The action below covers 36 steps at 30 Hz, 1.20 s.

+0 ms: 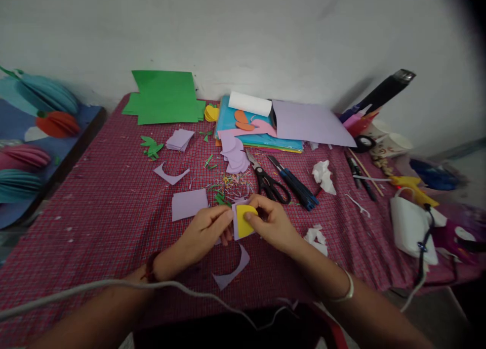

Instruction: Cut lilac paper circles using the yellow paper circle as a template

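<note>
Both my hands meet at the middle of a red checked tablecloth (pixel 94 202). My left hand (pixel 207 231) pinches the left edge of a small lilac paper piece (pixel 235 228). My right hand (pixel 271 222) presses a yellow rounded template (pixel 244 223) against that lilac piece, thumb on top. A curved lilac offcut (pixel 233 270) lies just in front of my hands. A lilac square (pixel 189 204) lies left of them.
Black scissors (pixel 270 182) and blue scissors (pixel 294 183) lie behind my hands, beside crumpled tissues (pixel 323 176). Green sheets (pixel 165 97), a coloured paper stack (pixel 258 131) and a large lilac sheet (pixel 309 122) are at the back. A white cable (pixel 114 287) crosses in front. Paper cups (pixel 391 144) stand right.
</note>
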Available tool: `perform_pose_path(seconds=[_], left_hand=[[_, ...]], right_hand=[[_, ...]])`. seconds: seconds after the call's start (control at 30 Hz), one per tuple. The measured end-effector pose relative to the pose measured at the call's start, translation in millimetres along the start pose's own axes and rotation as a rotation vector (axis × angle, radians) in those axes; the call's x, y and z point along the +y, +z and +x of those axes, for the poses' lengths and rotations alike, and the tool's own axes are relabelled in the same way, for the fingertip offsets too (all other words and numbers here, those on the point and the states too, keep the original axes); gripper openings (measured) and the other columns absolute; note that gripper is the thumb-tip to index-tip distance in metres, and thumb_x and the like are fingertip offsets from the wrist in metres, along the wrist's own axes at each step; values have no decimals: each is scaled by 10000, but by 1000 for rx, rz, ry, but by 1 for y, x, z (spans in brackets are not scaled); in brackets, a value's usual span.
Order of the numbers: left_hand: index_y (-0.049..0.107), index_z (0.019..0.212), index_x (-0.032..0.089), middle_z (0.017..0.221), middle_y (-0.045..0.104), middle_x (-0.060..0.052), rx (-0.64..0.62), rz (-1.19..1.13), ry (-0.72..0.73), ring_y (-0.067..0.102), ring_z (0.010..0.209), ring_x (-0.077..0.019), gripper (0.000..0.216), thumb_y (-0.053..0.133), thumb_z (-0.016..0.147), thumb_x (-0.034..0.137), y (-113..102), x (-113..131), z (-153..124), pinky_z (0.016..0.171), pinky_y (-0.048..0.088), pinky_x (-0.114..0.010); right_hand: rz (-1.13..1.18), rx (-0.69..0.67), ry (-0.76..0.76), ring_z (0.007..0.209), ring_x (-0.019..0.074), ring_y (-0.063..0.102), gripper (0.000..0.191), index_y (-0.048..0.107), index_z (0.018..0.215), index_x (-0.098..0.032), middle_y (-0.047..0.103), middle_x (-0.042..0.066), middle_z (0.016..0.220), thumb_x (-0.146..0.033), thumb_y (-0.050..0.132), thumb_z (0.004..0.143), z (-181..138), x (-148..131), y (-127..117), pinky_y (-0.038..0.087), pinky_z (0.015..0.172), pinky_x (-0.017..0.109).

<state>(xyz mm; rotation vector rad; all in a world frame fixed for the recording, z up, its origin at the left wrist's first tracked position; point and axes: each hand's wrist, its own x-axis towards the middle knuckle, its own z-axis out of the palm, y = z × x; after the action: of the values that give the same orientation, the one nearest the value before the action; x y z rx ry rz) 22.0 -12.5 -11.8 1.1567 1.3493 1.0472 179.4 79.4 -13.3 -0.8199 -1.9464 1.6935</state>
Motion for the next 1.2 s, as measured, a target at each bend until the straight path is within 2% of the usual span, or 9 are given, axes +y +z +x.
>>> perform_pose_path(seconds=[0.17,0.27,0.33,0.57,0.8,0.93,1.0,1.1,1.2], left_hand=[[558,643,168,540,450,43,34,48,22,395,495,-96,237,541,811,334,4,-3,2,461,314,-211],[589,665,165,561,473,35,111,-5,13,404,519,-101,239,549,807,352,2,-3,0,486,338,-218],[611,661,170,564,507,26,180,-13,17,433,533,-111,244,563,805,361,0,-1,-2,508,367,-228],[709,823,198,754,694,-33,154,-38,42,595,675,-173,140,625,765,294,-2,2,-1,628,467,-275],[548,600,171,567,519,17,113,315,142,443,535,-110,210,548,805,218,-10,-6,3,505,324,-220],[539,638,170,607,522,19,-22,455,187,439,566,-106,209,515,845,191,-14,-12,6,527,300,-231],[551,624,171,602,528,15,-42,410,198,446,576,-113,227,524,847,210,-16,-12,8,540,313,-241],[646,732,173,659,604,0,129,146,110,502,591,-122,104,607,796,245,-26,-6,13,546,362,-255],[619,674,181,602,570,25,566,-248,156,448,521,-97,132,744,665,221,-45,8,11,483,329,-253]], right_hand=[[93,-15,16,610,117,441,119,509,750,-202,484,-19,692,-235,623,741,0,1,4,367,554,235],[356,-20,60,680,134,520,380,480,1078,-252,545,-11,812,-302,660,748,0,-1,4,428,610,250],[439,-67,66,699,136,531,423,484,1095,-258,553,-7,840,-363,687,739,0,0,3,437,629,255],[-20,-27,-78,608,125,434,157,529,688,-198,466,-22,656,-265,589,816,-3,1,-2,327,562,245],[-256,-131,-115,582,105,427,182,457,620,-183,466,-29,636,-132,562,760,-1,8,1,310,546,225],[-170,-108,-60,633,116,485,35,577,781,-175,524,-18,686,-158,546,786,2,16,-4,367,581,223],[-97,-31,-62,641,121,495,152,591,960,-180,528,-13,723,-200,533,821,4,13,-11,390,576,225],[-113,89,-134,658,117,504,230,567,1081,-181,530,-4,775,-262,534,868,5,0,-25,398,583,230],[-130,127,-189,624,106,496,209,589,1033,-166,532,-14,743,-294,552,872,-1,-13,-40,403,585,236]])
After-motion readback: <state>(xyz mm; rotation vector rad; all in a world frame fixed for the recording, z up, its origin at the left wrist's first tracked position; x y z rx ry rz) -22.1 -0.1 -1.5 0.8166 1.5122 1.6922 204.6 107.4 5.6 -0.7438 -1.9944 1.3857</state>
